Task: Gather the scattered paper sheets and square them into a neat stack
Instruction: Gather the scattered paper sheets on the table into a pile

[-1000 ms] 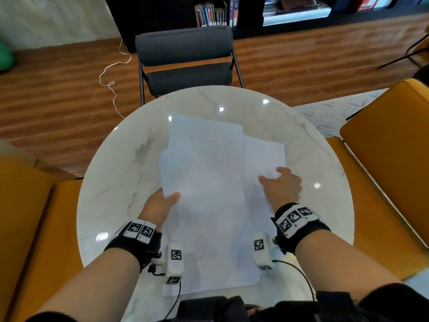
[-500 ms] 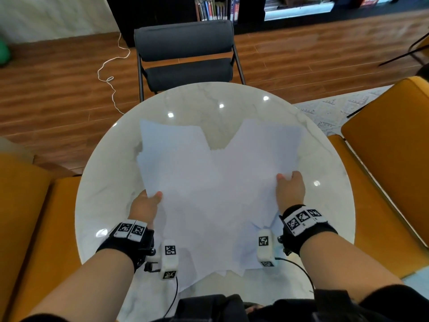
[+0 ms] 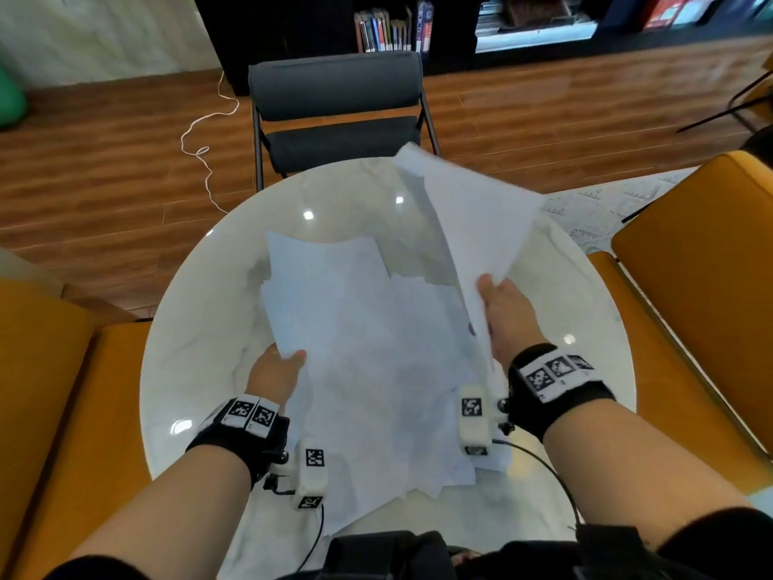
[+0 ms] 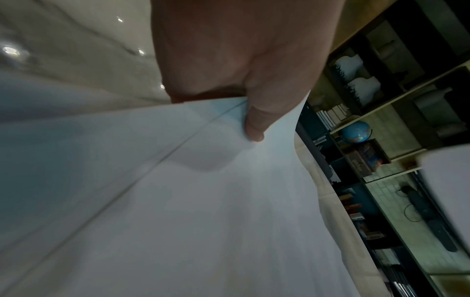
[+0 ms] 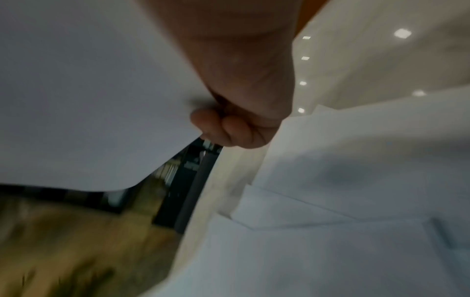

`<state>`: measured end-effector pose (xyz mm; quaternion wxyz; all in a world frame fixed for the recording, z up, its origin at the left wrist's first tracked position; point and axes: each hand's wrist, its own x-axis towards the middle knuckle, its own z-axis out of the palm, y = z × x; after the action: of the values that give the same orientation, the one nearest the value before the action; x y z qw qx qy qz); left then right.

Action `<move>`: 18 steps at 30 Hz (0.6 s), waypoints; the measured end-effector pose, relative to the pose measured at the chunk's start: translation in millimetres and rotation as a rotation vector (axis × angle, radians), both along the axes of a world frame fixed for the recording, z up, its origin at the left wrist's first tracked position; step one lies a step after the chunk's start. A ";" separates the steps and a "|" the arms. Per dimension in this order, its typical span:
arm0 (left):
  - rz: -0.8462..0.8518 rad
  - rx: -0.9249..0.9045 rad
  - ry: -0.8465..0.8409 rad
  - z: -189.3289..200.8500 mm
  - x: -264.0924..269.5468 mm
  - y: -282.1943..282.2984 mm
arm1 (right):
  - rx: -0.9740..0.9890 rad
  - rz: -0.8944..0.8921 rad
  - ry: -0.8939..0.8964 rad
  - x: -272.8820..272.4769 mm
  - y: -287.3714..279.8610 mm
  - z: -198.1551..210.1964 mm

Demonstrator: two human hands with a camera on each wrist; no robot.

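Several white paper sheets (image 3: 376, 349) lie fanned and overlapping on the round marble table (image 3: 200, 311). My left hand (image 3: 280, 366) pinches the near-left edge of the pile, its thumb (image 4: 254, 124) on top of the sheets (image 4: 178, 201). My right hand (image 3: 502, 307) grips a few sheets (image 3: 477, 228) by their edge and holds them lifted and tilted up above the right of the table. In the right wrist view the fingers (image 5: 229, 128) curl under the raised paper (image 5: 89, 100), with the flat pile (image 5: 343, 221) below.
A dark folding chair (image 3: 339, 110) stands at the table's far side. Orange seats flank the table at left (image 3: 54, 391) and right (image 3: 702, 286). A white cord (image 3: 205, 136) lies on the wooden floor, and a bookshelf (image 3: 393, 31) runs along the back.
The aligned pile was spread apart into a fan. My right hand has since lifted its share of sheets off the table and tilted them upward; my left hand keeps hold of the left edge.
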<state>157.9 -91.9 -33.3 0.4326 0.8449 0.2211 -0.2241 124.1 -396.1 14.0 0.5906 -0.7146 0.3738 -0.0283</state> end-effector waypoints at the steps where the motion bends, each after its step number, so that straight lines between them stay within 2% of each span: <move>1: -0.005 -0.024 0.014 -1.1 -0.6 -1.4 | -0.059 0.081 0.016 -0.4 7.2 -3.0; 3: 0.011 -0.086 0.053 0.3 -2.5 -3.6 | -0.150 0.248 0.063 -5.2 20.5 -14.7; 6: 0.212 -0.400 0.190 1.5 -7.6 -4.1 | -0.252 0.398 0.120 -17.4 31.2 -39.7; 7: 0.228 -0.478 0.223 -1.3 -8.0 -4.2 | -0.277 0.430 0.123 -21.7 34.5 -46.1; 8: 0.179 -0.477 0.228 -2.6 -9.7 -5.1 | -0.297 0.459 0.121 -24.4 39.2 -50.8; 9: 0.073 -0.420 0.188 -0.7 -12.3 -7.5 | -0.329 0.500 0.125 -25.9 44.7 -53.3; 11: -0.099 -0.148 0.066 -5.0 -13.3 -9.9 | -0.483 0.556 0.167 -26.0 51.9 -54.9; 13: -0.135 0.106 -0.037 0.2 -14.3 -13.3 | -0.629 0.419 0.299 -24.5 48.0 -53.5; 16: -0.122 0.204 -0.079 5.9 -8.5 -7.4 | -0.530 0.116 0.510 -28.0 29.8 -52.3; 18: -0.150 0.215 -0.055 5.4 -2.7 -0.6 | -0.414 0.038 0.582 -30.8 23.3 -52.3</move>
<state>155.2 -92.5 -27.9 0.3274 0.9064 0.1679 -0.2076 93.4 -372.8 -38.3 0.3026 -0.8041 0.4993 0.1123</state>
